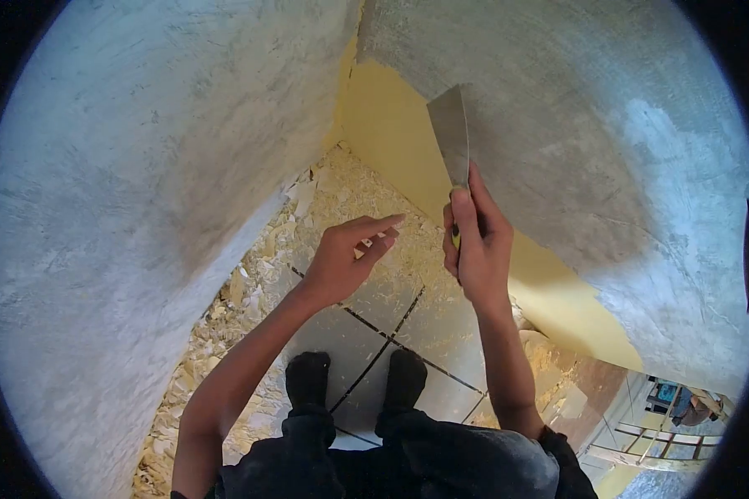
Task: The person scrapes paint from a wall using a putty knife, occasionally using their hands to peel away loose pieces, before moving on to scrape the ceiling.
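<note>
My right hand (479,241) is wrapped round the handle of a scraper (451,133), whose wide metal blade points up, near the right wall. The thumb lies along the handle at the base of the blade. Left of it, my left hand (349,256) hangs in the air over the floor, fingers bent and slightly apart, with nothing in it. Behind the scraper, a strip of yellow paint (391,125) covers the lower part of the right wall (558,141), with bare grey plaster above it.
Paint flakes (216,333) lie heaped along the left wall (125,183) and into the corner. My feet in dark socks (308,376) stand on grey tiles (362,333) with dark joints. At lower right are a brown board (595,387) and a barred frame (662,441).
</note>
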`<state>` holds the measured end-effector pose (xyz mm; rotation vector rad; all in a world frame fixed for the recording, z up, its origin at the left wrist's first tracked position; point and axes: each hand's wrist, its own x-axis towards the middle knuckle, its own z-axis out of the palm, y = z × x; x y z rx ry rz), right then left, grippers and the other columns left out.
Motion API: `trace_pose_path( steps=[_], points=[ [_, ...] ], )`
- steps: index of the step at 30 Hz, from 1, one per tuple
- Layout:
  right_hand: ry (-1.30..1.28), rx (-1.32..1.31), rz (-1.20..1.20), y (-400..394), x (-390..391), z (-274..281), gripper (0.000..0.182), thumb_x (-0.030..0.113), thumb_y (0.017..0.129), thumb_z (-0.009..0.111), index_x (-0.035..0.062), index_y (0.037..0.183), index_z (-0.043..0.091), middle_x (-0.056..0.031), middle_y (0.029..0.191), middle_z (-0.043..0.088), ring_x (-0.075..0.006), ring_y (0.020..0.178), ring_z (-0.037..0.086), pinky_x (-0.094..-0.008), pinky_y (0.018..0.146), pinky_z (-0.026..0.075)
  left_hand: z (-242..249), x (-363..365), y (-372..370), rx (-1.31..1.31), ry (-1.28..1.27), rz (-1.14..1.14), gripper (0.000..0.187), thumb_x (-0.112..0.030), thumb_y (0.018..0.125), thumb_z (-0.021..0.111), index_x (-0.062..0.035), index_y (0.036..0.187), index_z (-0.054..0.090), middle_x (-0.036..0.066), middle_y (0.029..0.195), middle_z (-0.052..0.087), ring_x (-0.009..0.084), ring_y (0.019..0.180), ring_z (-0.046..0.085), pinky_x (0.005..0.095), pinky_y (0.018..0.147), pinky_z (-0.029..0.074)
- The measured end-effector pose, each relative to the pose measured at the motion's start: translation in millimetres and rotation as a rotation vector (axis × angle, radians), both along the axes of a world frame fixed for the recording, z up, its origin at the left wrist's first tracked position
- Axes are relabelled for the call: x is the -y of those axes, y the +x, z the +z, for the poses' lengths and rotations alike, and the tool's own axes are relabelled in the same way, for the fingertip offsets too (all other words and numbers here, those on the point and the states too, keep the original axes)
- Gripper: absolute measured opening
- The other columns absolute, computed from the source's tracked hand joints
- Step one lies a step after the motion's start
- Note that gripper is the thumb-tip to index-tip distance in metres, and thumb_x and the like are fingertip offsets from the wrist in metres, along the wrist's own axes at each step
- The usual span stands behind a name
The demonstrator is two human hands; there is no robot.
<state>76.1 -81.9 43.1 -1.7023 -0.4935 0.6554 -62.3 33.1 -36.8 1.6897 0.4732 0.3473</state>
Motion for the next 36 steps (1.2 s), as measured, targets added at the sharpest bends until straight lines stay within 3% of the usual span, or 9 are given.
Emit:
trace_pose_path(
  steps=[10,36],
  points=[
    [0.040,-0.012,0.009,-1,5,0,0.051,0.027,0.100,0.053,0.0015,0.143,0.041,0.0024,0.070,0.049,-0.0023,0.049,0.040,-0.0192,0.042,0.034,-5,-3,-5,-0.028,0.009,0.005,0.037,-0.015,0.096,0.058,-0.0156,0.133,0.058,0.008,0.108,0.068,0.0157,0.096,0.064,0.0310,0.079,0.053],
    [0.006,0.050,0.047,-2,-12,0,0.050,0.026,0.100,0.053,0.0068,0.144,0.042,0.0030,0.070,0.049,-0.0022,0.050,0.040,-0.0193,0.043,0.034,-10,-1,-7,-0.066,0.017,0.000,0.037,-0.013,0.096,0.057,-0.0148,0.133,0.057,0.008,0.108,0.069,0.0154,0.094,0.065,0.0295,0.077,0.053]
  ],
)
